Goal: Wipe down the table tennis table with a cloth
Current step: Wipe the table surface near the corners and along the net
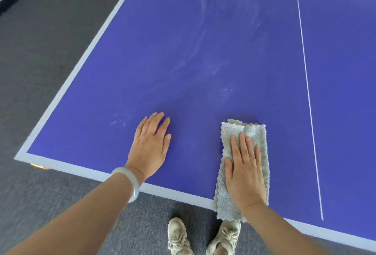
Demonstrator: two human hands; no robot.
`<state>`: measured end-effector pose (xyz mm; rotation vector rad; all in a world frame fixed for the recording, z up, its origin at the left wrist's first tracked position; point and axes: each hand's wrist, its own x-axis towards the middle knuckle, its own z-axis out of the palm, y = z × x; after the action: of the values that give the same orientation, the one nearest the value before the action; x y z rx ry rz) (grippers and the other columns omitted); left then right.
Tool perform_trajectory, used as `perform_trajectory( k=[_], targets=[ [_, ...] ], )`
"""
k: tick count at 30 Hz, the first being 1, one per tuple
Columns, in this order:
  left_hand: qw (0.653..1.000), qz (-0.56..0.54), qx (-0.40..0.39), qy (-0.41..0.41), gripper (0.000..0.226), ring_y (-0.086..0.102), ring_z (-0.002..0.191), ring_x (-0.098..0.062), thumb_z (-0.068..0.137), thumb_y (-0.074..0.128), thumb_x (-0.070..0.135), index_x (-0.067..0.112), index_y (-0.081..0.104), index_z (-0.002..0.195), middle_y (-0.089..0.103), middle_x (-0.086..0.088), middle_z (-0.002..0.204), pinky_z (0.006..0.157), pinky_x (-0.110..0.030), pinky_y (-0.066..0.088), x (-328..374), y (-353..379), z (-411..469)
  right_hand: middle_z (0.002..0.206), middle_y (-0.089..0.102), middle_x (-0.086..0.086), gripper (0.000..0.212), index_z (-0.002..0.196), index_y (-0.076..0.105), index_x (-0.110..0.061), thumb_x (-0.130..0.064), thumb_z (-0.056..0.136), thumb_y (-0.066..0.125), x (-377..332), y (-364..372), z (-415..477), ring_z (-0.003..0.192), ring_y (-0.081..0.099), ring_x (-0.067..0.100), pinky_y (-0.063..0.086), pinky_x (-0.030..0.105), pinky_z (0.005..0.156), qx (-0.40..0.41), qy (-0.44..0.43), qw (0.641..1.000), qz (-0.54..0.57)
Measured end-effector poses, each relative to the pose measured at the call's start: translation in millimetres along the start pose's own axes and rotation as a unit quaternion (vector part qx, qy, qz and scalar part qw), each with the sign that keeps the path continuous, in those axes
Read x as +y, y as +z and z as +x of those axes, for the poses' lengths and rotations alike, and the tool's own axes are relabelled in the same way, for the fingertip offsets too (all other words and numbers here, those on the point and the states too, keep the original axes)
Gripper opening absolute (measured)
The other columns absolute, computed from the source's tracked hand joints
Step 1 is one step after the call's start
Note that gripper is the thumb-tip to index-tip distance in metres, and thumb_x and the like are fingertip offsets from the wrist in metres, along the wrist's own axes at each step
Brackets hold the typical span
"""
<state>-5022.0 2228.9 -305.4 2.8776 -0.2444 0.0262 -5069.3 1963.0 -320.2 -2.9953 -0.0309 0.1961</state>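
A blue table tennis table [183, 55] with white border lines fills most of the head view. A folded grey terry cloth [247, 132] lies near the table's front edge, its lower end hanging over the edge. My right hand [245, 168] presses flat on the cloth with straight fingers. My left hand [151, 146] rests flat on the bare blue surface to the left of the cloth, fingers straight, a pale bangle on its wrist. Whitish dusty smears [205, 51] streak the surface further out.
The white centre line [306, 83] runs away from me at the right. The table's left corner [20, 157] is at the lower left. Grey carpet [40, 51] surrounds the table. My two beige shoes [203, 236] stand just below the front edge.
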Motion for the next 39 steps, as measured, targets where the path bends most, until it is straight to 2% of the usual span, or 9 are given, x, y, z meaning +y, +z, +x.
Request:
perform_trajectory(
  k=[7, 11, 15, 19, 22, 27, 31, 36, 39],
  targets=[
    [0.999, 0.028, -0.009, -0.021, 0.052, 0.035, 0.144, -0.024, 0.104, 0.022, 0.032, 0.015, 0.044, 0.148, 0.042, -0.005, 0.153, 0.121, -0.044, 0.021, -23, 9, -7, 0.165, -0.006, 0.016, 0.068, 0.157, 0.002, -0.007, -0.042, 0.098, 0.003, -73, 11, 7, 0.153, -0.009, 0.031, -0.002, 0.052, 0.124, 0.020, 0.119, 0.993, 0.016],
    [0.999, 0.032, -0.014, -0.022, 0.053, 0.033, 0.145, -0.022, 0.103, 0.021, 0.030, 0.016, 0.042, 0.149, 0.040, -0.004, 0.154, 0.122, -0.041, 0.017, -23, 7, -7, 0.164, -0.007, 0.017, 0.067, 0.157, -0.001, -0.009, -0.042, 0.099, 0.005, -119, 18, 34, 0.153, -0.009, 0.032, -0.002, 0.053, 0.123, 0.004, -0.013, 1.000, 0.006],
    [0.999, 0.030, -0.016, -0.020, 0.053, 0.033, 0.145, -0.022, 0.102, 0.022, 0.028, 0.017, 0.042, 0.149, 0.040, -0.004, 0.154, 0.122, -0.041, 0.018, -23, 5, -8, 0.167, 0.001, 0.004, 0.065, 0.159, 0.007, -0.018, -0.045, 0.100, 0.007, -51, 5, 66, 0.154, -0.005, 0.019, 0.004, 0.047, 0.125, 0.005, -0.136, 0.990, -0.019],
    [0.999, 0.034, -0.016, -0.024, 0.053, 0.034, 0.144, -0.023, 0.101, 0.023, 0.027, 0.016, 0.043, 0.149, 0.041, -0.004, 0.153, 0.121, -0.044, 0.023, -22, 7, -8, 0.166, 0.012, 0.008, 0.072, 0.159, 0.016, -0.018, -0.049, 0.094, 0.005, 56, -16, 83, 0.154, 0.006, 0.023, 0.004, 0.047, 0.124, 0.057, 0.151, 0.987, 0.025],
    [0.999, 0.038, -0.014, -0.026, 0.053, 0.035, 0.144, -0.023, 0.101, 0.023, 0.028, 0.016, 0.043, 0.148, 0.041, -0.005, 0.153, 0.120, -0.044, 0.024, -22, 8, -7, 0.166, 0.006, 0.013, 0.068, 0.158, 0.004, -0.015, -0.045, 0.097, 0.003, 21, -9, 59, 0.154, 0.001, 0.028, -0.004, 0.047, 0.124, 0.074, 0.239, 0.966, 0.063],
    [0.998, 0.044, -0.019, -0.027, 0.052, 0.032, 0.146, -0.023, 0.100, 0.028, 0.025, 0.016, 0.041, 0.149, 0.039, -0.005, 0.155, 0.121, -0.043, 0.021, -22, 9, -7, 0.164, 0.006, 0.017, 0.065, 0.155, 0.011, -0.010, -0.040, 0.098, 0.011, -132, 21, 19, 0.153, 0.005, 0.032, 0.002, 0.052, 0.123, 0.046, 0.013, 0.998, 0.036],
    [0.998, 0.044, -0.023, -0.028, 0.053, 0.030, 0.147, -0.021, 0.100, 0.024, 0.026, 0.017, 0.039, 0.150, 0.037, -0.003, 0.157, 0.123, -0.041, 0.018, -23, 8, -7, 0.166, -0.001, 0.006, 0.062, 0.159, 0.007, -0.016, -0.043, 0.103, 0.013, -103, 17, 38, 0.154, -0.005, 0.020, 0.004, 0.047, 0.124, 0.023, -0.153, 0.988, 0.003],
    [0.999, 0.039, -0.017, -0.025, 0.055, 0.034, 0.145, -0.023, 0.100, 0.021, 0.027, 0.016, 0.043, 0.148, 0.040, -0.005, 0.153, 0.122, -0.043, 0.022, -21, 7, -7, 0.167, 0.002, 0.009, 0.061, 0.159, 0.003, -0.014, -0.040, 0.104, 0.014, 46, -20, 101, 0.154, -0.001, 0.024, 0.000, 0.046, 0.124, 0.061, 0.195, 0.978, 0.041],
    [0.999, 0.038, -0.014, -0.027, 0.054, 0.035, 0.144, -0.024, 0.099, 0.022, 0.027, 0.015, 0.044, 0.148, 0.041, -0.005, 0.153, 0.121, -0.044, 0.024, -22, 8, -8, 0.164, 0.011, 0.022, 0.060, 0.156, 0.009, -0.002, -0.032, 0.106, 0.017, 20, -17, 96, 0.153, 0.008, 0.034, 0.002, 0.048, 0.123, 0.104, 0.256, 0.959, 0.060]
  ],
)
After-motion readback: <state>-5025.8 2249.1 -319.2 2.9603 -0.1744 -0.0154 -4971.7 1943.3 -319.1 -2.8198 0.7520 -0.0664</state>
